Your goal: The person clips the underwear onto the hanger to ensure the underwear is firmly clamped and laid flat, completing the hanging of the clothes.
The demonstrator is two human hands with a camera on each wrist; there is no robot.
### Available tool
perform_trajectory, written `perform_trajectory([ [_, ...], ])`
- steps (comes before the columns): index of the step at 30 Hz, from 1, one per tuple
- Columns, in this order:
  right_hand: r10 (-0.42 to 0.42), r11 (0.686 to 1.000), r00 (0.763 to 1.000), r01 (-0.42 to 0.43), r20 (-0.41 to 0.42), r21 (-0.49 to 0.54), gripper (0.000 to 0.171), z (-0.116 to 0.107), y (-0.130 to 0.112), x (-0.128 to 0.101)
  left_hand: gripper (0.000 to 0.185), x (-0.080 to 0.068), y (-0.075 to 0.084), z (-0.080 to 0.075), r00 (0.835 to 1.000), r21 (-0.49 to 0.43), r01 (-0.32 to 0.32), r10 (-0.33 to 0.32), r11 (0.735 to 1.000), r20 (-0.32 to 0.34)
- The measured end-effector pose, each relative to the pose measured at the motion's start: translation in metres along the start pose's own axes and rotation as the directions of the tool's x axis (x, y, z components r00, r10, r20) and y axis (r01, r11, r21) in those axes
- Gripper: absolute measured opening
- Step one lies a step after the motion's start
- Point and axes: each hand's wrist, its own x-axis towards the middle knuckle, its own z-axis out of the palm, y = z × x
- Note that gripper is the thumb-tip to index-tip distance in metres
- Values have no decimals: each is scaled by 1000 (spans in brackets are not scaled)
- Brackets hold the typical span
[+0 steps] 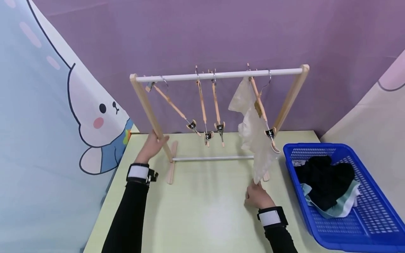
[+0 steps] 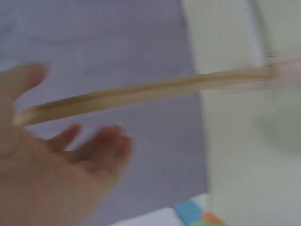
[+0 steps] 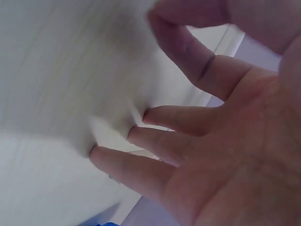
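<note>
A wooden rack with a white top bar [image 1: 183, 77] stands on the table. Its left post passes between the thumb and fingers of my left hand [image 1: 152, 147]; in the left wrist view those fingers [image 2: 101, 150] are loosely bent and apart from the wood. From a wooden clip hanger [image 1: 257, 95] at the right end hangs a thin white garment [image 1: 253, 130], drawn to a point at its lower end. There my right hand [image 1: 259, 195] pinches its tip between thumb and index finger. The other right fingers [image 3: 127, 167] reach down to the tabletop.
Several more wooden clip hangers [image 1: 202, 105] hang along the bar, one slanting at the left. A blue basket [image 1: 373, 196] at the right holds a black cloth [image 1: 326, 179] and a pale green and white cloth [image 1: 340, 205]. Purple fabric [image 1: 205, 35] hangs behind the rack.
</note>
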Motion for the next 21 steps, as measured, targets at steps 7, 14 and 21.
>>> perform_trajectory([
  [7,-17,1000,1000,17,26,5,20,-2,-2,-2,57,-54,-65,47,968,103,246,-250,964,26],
  [14,-68,998,998,68,-7,-15,23,-14,7,-2,20,-95,-78,115,972,230,207,-227,951,65],
  [21,-84,996,990,82,-117,-20,17,-19,15,2,22,-108,-56,169,993,449,65,-100,891,55],
])
